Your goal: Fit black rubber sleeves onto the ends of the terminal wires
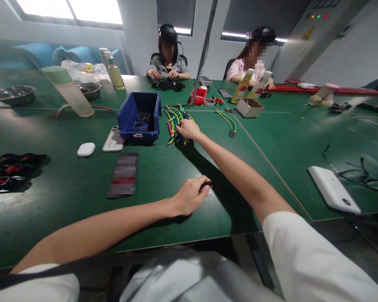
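My left hand (190, 196) rests low over the green table, its fingers closed around a small black plastic piece (207, 184). Farther forward, my right hand (189, 128) reaches into a bundle of short cables (173, 119) in yellow, green and blue. Its fingertips are pinched on a cable there; which one is partly hidden. Left of the bundle is a blue parts bin (139, 135) holding several small black pieces (142, 119). Two joined yellow-green cables with a black end (231, 132) lie apart, to the right of my right hand.
Phones (123, 176), a white earbud case (86, 149) and a tilted bottle (71, 94) are on the left. A cardboard box (249, 108), a white power bank (334, 189) and glasses (365, 176) lie right. Two people sit across; one person's hands (164, 75) handle black items.
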